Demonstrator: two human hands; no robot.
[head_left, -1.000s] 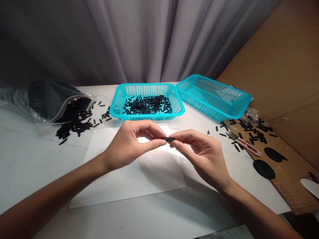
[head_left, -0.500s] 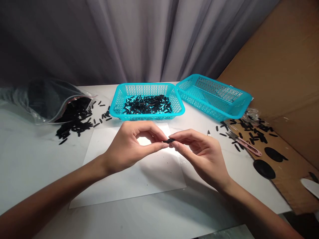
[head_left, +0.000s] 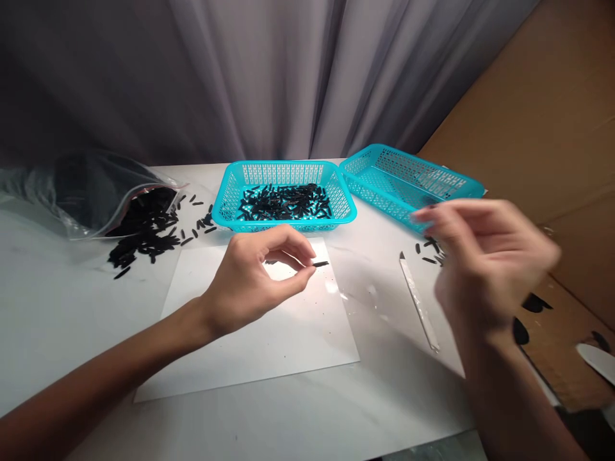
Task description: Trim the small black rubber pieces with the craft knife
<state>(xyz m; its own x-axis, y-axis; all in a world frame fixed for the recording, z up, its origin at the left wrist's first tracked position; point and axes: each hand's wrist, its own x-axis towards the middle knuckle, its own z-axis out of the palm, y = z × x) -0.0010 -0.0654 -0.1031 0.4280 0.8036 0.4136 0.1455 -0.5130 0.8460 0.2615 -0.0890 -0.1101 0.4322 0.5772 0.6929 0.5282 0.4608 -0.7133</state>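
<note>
Between the thumb and index fingertips of my left hand [head_left: 252,275] is a small black strip [head_left: 321,264], its free end pointing right. Below that hand lies a sheet of white paper [head_left: 230,365]. My right hand [head_left: 485,256] is up in front of the right-hand turquoise basket [head_left: 375,186], blurred by motion. Its thumb and fingertips are pinched together, with a dark speck at them too smeared to name. Behind my left hand, another turquoise basket [head_left: 346,211] holds many similar black strips [head_left: 283,203].
At the left, an open clear bag [head_left: 91,198] spills black strips [head_left: 144,246] onto the white table. A slim white tool [head_left: 419,304] with a dark pointed tip lies right of the paper. Loose strips [head_left: 430,253] and a brown board [head_left: 567,346] sit partly behind my right hand.
My right hand has left the black piece held by both hands and moved right and up, uncovering the slim white tool. My left hand stays nearly in place, still pinching a strip.
</note>
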